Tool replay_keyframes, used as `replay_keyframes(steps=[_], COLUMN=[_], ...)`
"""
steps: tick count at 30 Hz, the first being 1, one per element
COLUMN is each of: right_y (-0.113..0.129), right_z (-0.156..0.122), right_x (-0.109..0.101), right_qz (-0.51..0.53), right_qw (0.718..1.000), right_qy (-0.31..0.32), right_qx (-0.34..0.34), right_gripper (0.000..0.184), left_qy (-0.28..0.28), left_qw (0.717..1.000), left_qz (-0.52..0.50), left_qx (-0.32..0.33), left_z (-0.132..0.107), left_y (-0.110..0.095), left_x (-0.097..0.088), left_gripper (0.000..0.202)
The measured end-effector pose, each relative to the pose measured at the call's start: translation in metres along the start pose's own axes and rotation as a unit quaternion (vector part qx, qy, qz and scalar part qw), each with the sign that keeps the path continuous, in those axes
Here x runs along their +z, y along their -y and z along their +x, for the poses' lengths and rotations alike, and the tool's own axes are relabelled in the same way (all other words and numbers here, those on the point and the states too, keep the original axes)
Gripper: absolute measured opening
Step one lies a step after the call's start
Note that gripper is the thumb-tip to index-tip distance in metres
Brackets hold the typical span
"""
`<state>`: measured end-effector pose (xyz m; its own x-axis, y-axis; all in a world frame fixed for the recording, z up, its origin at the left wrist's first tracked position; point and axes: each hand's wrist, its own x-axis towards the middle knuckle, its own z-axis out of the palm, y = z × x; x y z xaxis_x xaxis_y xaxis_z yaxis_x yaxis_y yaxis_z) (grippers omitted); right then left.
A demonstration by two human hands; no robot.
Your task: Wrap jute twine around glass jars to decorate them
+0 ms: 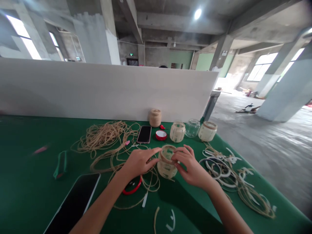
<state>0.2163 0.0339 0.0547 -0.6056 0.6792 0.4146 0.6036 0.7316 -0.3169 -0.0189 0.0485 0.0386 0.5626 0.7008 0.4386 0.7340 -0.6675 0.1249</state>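
Note:
A glass jar wrapped in jute twine (166, 168) stands on the green table mat (29, 182), held between both hands. My left hand (138, 162) reaches in from the left, its fingertips on the jar's twine-bound rim. My right hand (190, 166) curls over the rim from the right, its fingers hiding part of the jar. Loose jute twine (104, 138) lies in tangled loops beyond my left hand, with strands running under that wrist. A red ring (132, 186) lies just below my left hand.
A dark phone (144, 134), a red lid (161, 135), a twine spool (155, 117) and several jars (192, 128) line the far side. White strips tangled with twine (224, 172) lie to the right. A black tablet (73, 203) sits near. A white partition (97, 91) backs the table.

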Motion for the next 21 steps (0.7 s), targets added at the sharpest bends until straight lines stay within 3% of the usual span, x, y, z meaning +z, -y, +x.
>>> replay_keyframes(steps=[13,18,21], right_y=[0.003,0.009,0.012], right_z=[-0.001,0.001,0.001], right_x=[0.000,0.003,0.004], right_qz=[-0.037,-0.031,-0.028], right_qw=[0.999,0.999,0.999], right_qy=[-0.029,-0.030,-0.017], right_qx=[0.015,0.006,-0.001], right_gripper=[0.014,0.028,0.012], left_qy=[-0.010,-0.011,-0.006], left_qw=[1.000,1.000,1.000], left_qz=[0.012,0.016,0.010], left_qx=[0.008,0.010,0.003], left_z=[0.007,0.008,0.009], left_y=[-0.006,-0.020,-0.032], left_x=[0.008,0.010,0.013], left_gripper=[0.032,0.028,0.026])
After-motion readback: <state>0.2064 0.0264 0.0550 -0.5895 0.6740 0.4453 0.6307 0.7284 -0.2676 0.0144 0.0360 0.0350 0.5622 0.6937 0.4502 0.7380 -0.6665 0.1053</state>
